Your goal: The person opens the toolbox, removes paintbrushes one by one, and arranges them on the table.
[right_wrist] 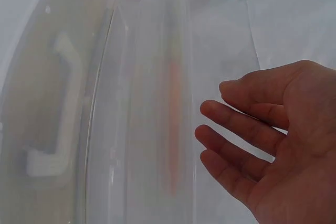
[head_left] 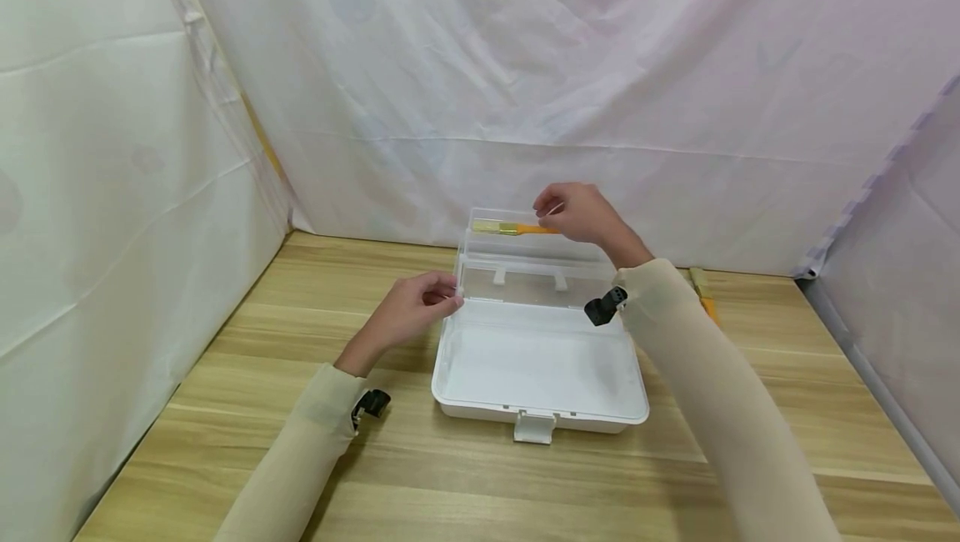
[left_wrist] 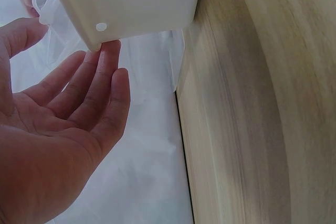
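An opened white plastic box (head_left: 536,363) has clear trays (head_left: 495,254) raised at its back. In the top tray lies a flat paintbrush (head_left: 498,228) with pale bristles and an orange handle. My right hand (head_left: 577,210) hovers over the handle end; the right wrist view shows its fingers (right_wrist: 236,153) loosely spread, holding nothing, with the blurred paintbrush (right_wrist: 174,124) behind clear plastic. At the box's left rear corner is my left hand (head_left: 412,308). Its fingertips (left_wrist: 110,51) touch the white corner, the thumb close to a clear tray part.
A second paintbrush (head_left: 701,288) lies on the wooden table (head_left: 337,275) to the right, partly behind my right sleeve. White cloth (head_left: 480,92) hangs behind and at both sides. The box's front latch (head_left: 534,427) hangs down.
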Action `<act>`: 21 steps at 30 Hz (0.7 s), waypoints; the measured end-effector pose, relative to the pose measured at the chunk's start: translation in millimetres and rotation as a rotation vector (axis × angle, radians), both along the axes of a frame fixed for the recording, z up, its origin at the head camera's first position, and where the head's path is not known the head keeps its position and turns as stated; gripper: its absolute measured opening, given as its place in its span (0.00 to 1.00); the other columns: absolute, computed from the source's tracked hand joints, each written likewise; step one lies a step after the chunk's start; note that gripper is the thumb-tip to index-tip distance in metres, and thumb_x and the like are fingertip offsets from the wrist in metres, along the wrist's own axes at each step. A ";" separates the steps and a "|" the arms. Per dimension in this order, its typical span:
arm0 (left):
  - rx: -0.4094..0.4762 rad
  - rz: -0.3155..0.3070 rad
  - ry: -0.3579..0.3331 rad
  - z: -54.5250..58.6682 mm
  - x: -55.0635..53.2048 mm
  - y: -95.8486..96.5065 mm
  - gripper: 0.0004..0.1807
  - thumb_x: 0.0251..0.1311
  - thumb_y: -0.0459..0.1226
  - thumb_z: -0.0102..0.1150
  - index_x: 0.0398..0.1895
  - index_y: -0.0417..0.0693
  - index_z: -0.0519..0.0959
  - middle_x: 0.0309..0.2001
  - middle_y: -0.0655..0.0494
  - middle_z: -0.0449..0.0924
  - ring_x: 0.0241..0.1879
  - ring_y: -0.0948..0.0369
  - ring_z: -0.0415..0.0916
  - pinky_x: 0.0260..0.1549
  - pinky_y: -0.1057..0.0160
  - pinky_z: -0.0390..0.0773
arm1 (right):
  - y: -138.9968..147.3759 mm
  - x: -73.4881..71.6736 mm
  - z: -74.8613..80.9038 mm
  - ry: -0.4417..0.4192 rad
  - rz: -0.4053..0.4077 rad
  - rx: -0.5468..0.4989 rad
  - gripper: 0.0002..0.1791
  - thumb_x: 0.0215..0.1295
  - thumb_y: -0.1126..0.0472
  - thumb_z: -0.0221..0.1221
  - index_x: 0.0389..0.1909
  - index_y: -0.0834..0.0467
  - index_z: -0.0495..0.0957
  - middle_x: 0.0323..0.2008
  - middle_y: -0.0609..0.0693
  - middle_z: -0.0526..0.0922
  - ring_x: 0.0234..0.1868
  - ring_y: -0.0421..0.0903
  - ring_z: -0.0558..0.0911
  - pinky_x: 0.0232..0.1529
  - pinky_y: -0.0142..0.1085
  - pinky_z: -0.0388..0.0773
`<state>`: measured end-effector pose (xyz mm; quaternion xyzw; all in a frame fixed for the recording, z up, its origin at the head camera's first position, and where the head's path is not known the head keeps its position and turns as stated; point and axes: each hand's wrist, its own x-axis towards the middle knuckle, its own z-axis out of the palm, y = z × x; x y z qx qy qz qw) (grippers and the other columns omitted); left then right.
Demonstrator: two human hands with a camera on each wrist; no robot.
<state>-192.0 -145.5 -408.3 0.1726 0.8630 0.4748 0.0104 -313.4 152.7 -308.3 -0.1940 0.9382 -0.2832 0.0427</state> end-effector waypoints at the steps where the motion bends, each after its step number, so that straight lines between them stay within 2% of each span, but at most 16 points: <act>1: -0.001 -0.001 0.000 -0.1 -0.1 0.0 0.22 0.77 0.42 0.67 0.64 0.36 0.83 0.51 0.48 0.89 0.52 0.52 0.86 0.57 0.49 0.85 | -1.5 -0.1 0.0 0.000 0.002 0.005 0.15 0.79 0.66 0.63 0.61 0.66 0.83 0.57 0.62 0.86 0.60 0.60 0.84 0.62 0.53 0.83; 21: 0.000 0.000 -0.006 1.1 -0.7 1.1 0.22 0.76 0.43 0.67 0.64 0.37 0.83 0.51 0.49 0.90 0.53 0.52 0.87 0.58 0.49 0.85 | -11.1 -5.2 -4.4 -0.015 0.089 0.121 0.17 0.80 0.64 0.61 0.64 0.65 0.84 0.60 0.60 0.88 0.62 0.58 0.84 0.66 0.54 0.80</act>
